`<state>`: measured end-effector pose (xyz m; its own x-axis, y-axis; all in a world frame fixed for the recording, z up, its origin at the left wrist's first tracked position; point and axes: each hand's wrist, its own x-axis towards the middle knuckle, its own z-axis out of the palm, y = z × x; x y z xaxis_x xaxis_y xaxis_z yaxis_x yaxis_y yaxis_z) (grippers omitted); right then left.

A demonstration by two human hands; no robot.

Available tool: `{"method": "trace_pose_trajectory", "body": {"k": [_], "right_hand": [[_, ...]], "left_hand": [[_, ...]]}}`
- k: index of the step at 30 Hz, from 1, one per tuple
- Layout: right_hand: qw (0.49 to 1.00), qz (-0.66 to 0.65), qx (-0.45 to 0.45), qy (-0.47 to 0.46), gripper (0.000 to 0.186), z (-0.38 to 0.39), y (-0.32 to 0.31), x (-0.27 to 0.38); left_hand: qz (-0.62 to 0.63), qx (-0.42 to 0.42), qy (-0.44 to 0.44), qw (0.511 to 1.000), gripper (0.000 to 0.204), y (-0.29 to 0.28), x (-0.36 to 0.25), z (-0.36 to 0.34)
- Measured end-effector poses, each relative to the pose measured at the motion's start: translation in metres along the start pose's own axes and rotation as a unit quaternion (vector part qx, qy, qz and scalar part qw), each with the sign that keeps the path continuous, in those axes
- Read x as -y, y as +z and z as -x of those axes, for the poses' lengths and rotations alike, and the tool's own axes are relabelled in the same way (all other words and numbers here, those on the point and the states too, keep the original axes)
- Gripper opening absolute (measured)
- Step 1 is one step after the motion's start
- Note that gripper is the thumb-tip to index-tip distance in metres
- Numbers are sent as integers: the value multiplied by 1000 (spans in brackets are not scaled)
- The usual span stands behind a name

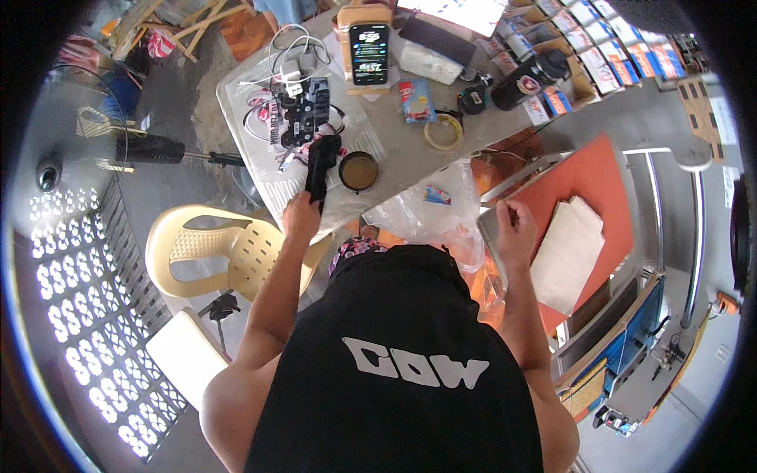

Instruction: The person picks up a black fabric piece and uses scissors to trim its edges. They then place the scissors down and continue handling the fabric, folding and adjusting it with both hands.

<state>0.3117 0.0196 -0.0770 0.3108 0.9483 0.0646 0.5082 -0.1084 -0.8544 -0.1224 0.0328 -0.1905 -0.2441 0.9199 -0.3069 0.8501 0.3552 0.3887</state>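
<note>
My left hand (301,217) is closed around the lower end of a black, long-handled object (319,169) with a wider top. Its exact kind is unclear. The object tilts over the near left part of the table (386,126), just left of a round black-rimmed container (359,171) with brown contents. Beyond its top lie a black power strip (317,102) and tangled cables. My right hand (516,225) is a loose fist with nothing showing in it. It hovers apart from the table, beside a folded beige sheet (569,248) on an orange-red board (611,189).
A phone (370,55) stands against a tan holder at the back. Along the table's right are a tape roll (443,132), a red-blue packet (416,101) and a black bottle (528,79). Clear plastic (441,217) hangs below the near edge. A cream chair (213,244) stands left.
</note>
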Motion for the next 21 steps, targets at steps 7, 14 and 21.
{"method": "trace_pose_trajectory", "body": {"k": [7, 14, 21], "right_hand": [[988, -10, 146, 48, 16, 81, -10, -2], [937, -94, 232, -245, 30, 116, -12, 21], [901, 355, -174, 180, 68, 56, -185, -49]], "left_hand": [[162, -221, -30, 961, 28, -41, 15, 57], [278, 52, 82, 956, 24, -92, -89, 208], [336, 74, 64, 937, 19, -75, -117, 262]]}}
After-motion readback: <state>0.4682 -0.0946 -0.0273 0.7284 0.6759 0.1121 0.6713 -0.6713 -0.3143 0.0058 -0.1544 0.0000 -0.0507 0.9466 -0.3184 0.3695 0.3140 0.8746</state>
